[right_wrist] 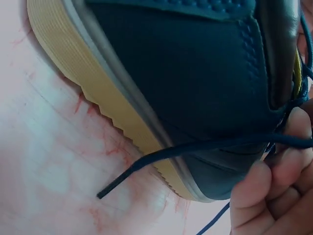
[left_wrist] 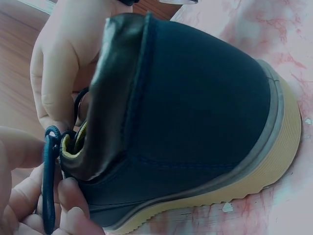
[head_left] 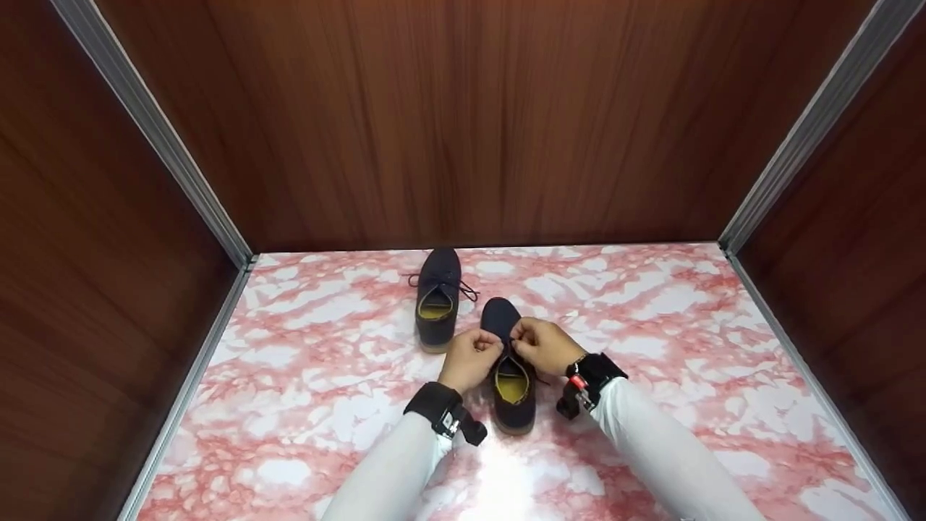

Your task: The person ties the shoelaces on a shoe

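Note:
A dark navy lace-up shoe (head_left: 515,417) with a yellow lining stands in front of me, toe pointing away. Over its lacing, my left hand (head_left: 466,358) and right hand (head_left: 548,346) come together from either side. The left fingers (left_wrist: 73,200) pinch a doubled strand of the dark shoelace (left_wrist: 49,191) close to the shoe's opening. On the opposite side, the right fingers (right_wrist: 252,183) pinch the other part of the lace, whose loose end (right_wrist: 132,169) sticks out past the tan sole (right_wrist: 88,78). The knot area is partly hidden behind the fingers.
A matching shoe (head_left: 437,329) stands behind and to the left, its lace tied in a bow. Both rest on a red-and-white marbled surface (head_left: 289,405). Brown wood-grain panels (head_left: 463,130) with metal corner strips (head_left: 181,163) enclose the back and sides.

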Tool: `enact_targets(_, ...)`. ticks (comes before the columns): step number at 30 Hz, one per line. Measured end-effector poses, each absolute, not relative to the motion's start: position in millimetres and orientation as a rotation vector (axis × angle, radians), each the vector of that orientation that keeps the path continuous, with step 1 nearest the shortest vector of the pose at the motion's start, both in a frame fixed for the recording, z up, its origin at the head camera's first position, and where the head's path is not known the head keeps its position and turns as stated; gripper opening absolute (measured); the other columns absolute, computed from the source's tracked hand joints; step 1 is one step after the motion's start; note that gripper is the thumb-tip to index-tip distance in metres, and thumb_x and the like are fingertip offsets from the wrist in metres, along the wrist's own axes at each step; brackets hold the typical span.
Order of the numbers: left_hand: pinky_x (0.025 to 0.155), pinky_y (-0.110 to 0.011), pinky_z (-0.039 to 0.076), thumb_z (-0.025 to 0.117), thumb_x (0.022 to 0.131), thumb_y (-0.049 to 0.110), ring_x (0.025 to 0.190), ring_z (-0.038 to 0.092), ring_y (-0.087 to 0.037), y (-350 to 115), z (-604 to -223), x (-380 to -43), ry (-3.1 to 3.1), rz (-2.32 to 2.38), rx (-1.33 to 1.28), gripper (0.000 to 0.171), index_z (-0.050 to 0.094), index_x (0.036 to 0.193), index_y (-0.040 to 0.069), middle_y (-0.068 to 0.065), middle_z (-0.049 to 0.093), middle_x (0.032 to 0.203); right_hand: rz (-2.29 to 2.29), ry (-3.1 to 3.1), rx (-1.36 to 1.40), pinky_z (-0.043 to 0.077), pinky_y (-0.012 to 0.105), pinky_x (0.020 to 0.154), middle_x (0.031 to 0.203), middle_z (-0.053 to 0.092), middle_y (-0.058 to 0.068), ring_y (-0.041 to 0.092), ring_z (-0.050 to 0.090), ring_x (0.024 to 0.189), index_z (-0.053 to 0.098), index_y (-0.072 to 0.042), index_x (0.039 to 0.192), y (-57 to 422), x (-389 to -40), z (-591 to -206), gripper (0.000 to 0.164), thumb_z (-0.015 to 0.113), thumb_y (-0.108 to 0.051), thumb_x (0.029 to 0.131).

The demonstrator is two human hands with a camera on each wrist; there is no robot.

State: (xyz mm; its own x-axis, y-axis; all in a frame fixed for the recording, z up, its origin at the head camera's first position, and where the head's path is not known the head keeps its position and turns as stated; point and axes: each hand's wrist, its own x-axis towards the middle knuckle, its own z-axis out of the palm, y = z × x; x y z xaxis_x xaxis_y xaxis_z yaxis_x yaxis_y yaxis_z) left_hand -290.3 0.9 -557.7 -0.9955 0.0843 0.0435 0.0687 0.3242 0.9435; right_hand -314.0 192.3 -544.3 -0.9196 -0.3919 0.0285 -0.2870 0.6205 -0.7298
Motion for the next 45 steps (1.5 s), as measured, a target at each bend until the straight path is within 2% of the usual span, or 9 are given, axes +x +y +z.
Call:
enact_targets(8, 0.074, -0.022, 0.050, 0.072, 0.091, 0.015, 0.075, 0.058, -0.007, 1.8, -555.4, -289.8, 2.558, 1.769, 0.138, 0.012, 0.076, 0.095, 0.004, -0.001, 0.069, 0.084, -1.249, 2.692, -0.532, 0.040, 0.018, 0.051, 0.066, 0.057, -0.006, 0.005, 0.054, 0.057, 0.064, -0.007, 0.092, 192.7, -314.2, -545.0, 0.005, 0.065, -0.010, 0.096)
enact_targets(18, 0.073, -0.022, 0.048, 0.070, 0.089, 0.014, 0.075, 0.057, -0.008, 4.3, -555.3, -289.0, 2.526, 1.764, 0.107, 0.012, 0.073, 0.095, 0.004, 0.003, 0.064, 0.081, -1.241, 2.734, -0.491, 0.040, 0.019, 0.052, 0.065, 0.057, -0.007, 0.006, 0.054, 0.057, 0.060, -0.009, 0.088, 189.3, -314.1, -546.2, 0.017, 0.068, -0.018, 0.100)
enact_targets(29, 0.069, -0.021, 0.045, 0.070, 0.089, 0.013, 0.071, 0.054, -0.007, 5.1, -557.7, -287.7, 2.541, 1.779, 0.118, 0.009, 0.071, 0.092, 0.004, 0.007, 0.057, 0.075, -1.362, 2.518, -0.460, 0.043, 0.019, 0.053, 0.071, 0.060, -0.004, 0.011, 0.059, 0.065, 0.063, -0.003, 0.099, 196.6, -314.1, -544.1, 0.007, 0.061, -0.009, 0.098)
enact_targets(35, 0.068, -0.020, 0.045, 0.070, 0.090, 0.012, 0.070, 0.053, -0.006, 5.0, -560.0, -287.2, 2.556, 1.781, 0.124, 0.008, 0.071, 0.092, 0.005, 0.008, 0.056, 0.074, -1.371, 2.535, -0.450, 0.042, 0.018, 0.052, 0.070, 0.061, -0.004, 0.008, 0.058, 0.063, 0.065, -0.002, 0.097, 197.1, -314.9, -544.9, 0.009, 0.064, -0.010, 0.101)
enact_targets(41, 0.068, -0.019, 0.044, 0.071, 0.090, 0.012, 0.070, 0.053, -0.005, 5.7, -561.1, -286.9, 2.578, 1.770, 0.143, 0.006, 0.070, 0.092, 0.006, 0.009, 0.055, 0.074, -1.368, 2.561, -0.483, 0.043, 0.018, 0.053, 0.069, 0.060, -0.005, 0.007, 0.058, 0.062, 0.067, -0.001, 0.100, 195.9, -314.5, -546.5, 0.010, 0.066, -0.011, 0.100)
enact_targets(45, 0.068, -0.018, 0.044, 0.071, 0.089, 0.012, 0.070, 0.052, -0.005, 5.9, -560.8, -286.1, 2.598, 1.772, 0.157, 0.006, 0.070, 0.091, 0.007, 0.009, 0.054, 0.075, -1.380, 2.578, -0.486, 0.042, 0.017, 0.053, 0.068, 0.059, -0.005, 0.006, 0.057, 0.062, 0.068, -0.002, 0.096, 194.4, -314.1, -547.5, 0.008, 0.066, -0.009, 0.099)
